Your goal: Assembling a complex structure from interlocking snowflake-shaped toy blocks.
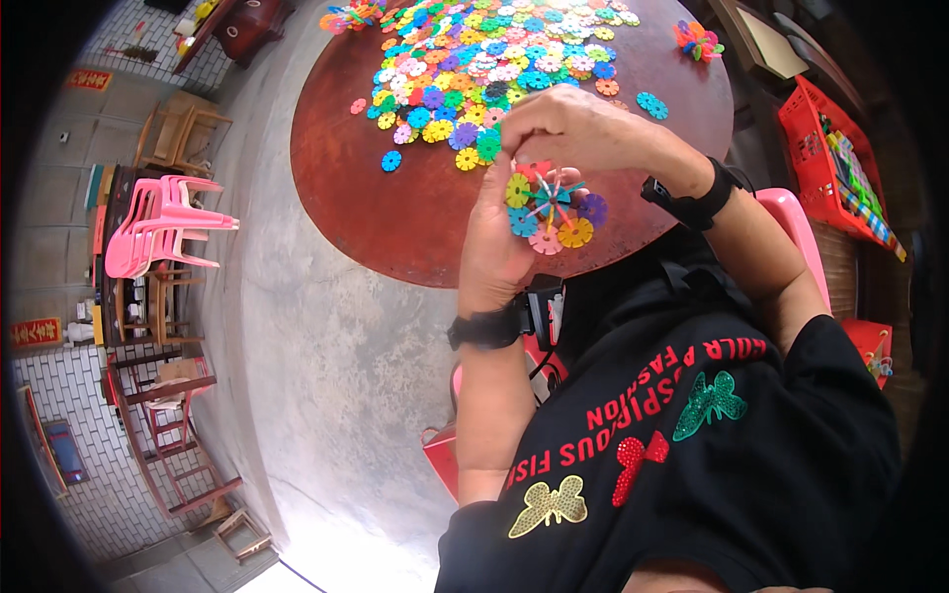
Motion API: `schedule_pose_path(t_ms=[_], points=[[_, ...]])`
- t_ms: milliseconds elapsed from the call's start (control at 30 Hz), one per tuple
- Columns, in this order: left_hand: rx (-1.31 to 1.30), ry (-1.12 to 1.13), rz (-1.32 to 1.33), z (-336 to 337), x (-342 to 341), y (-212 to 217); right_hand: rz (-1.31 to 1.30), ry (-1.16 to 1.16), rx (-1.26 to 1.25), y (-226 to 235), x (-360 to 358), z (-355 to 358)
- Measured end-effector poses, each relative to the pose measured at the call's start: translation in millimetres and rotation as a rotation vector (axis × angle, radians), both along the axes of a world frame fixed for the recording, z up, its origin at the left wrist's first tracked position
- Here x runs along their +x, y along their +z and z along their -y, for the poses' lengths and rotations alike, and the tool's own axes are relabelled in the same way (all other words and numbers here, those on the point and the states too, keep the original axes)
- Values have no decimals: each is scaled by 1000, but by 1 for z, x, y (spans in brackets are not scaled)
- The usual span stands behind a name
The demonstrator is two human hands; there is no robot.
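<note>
Both of my hands are together above the near part of a round brown table. My left hand is closed around the left side of a ball-like cluster of interlocking notched plastic discs, coloured yellow, blue, pink, purple and red, with thin spokes at its middle. Over the cluster's top bends my right hand, its fingers pinched together against my left fingertips. What the right fingers grip is hidden. A green notched disc shows just left of those fingertips. A wide pile of loose notched discs covers the table beyond.
Finished disc clusters sit at the table's far right and far left. A red basket with toys stands at right. Stacked pink plastic chairs and wooden chairs line the left wall. A pink chair is beside my right arm.
</note>
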State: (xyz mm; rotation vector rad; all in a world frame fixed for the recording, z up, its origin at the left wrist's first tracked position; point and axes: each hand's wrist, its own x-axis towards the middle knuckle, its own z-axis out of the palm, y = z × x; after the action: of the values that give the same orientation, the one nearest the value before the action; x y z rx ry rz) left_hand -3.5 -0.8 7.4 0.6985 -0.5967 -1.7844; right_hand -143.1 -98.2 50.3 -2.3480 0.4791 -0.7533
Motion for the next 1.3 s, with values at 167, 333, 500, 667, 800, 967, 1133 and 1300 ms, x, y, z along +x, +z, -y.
schedule_pose_path(t_ms=[167, 333, 500, 667, 800, 967, 1133, 1300], points=[[28, 175, -216, 5, 7, -2, -154, -271, 187, 8, -16, -1], [44, 332, -286, 8, 11, -5, -172, -174, 242, -7, -27, -9], [11, 343, -307, 8, 6, -5, -174, -216, 281, -6, -19, -13], [60, 431, -255, 8, -2, -3, -164, -209, 211, -8, -21, -12], [26, 380, -247, 6, 2, 0, -162, -249, 170, -3, -38, 5], [55, 413, -259, 5, 6, 4, -328, -447, 46, -9, -84, 46], [61, 415, -212, 5, 11, 5, -318, -501, -63, -30, -108, 76], [71, 415, -244, 6, 15, -1, -431, -481, -138, -49, -84, 105]])
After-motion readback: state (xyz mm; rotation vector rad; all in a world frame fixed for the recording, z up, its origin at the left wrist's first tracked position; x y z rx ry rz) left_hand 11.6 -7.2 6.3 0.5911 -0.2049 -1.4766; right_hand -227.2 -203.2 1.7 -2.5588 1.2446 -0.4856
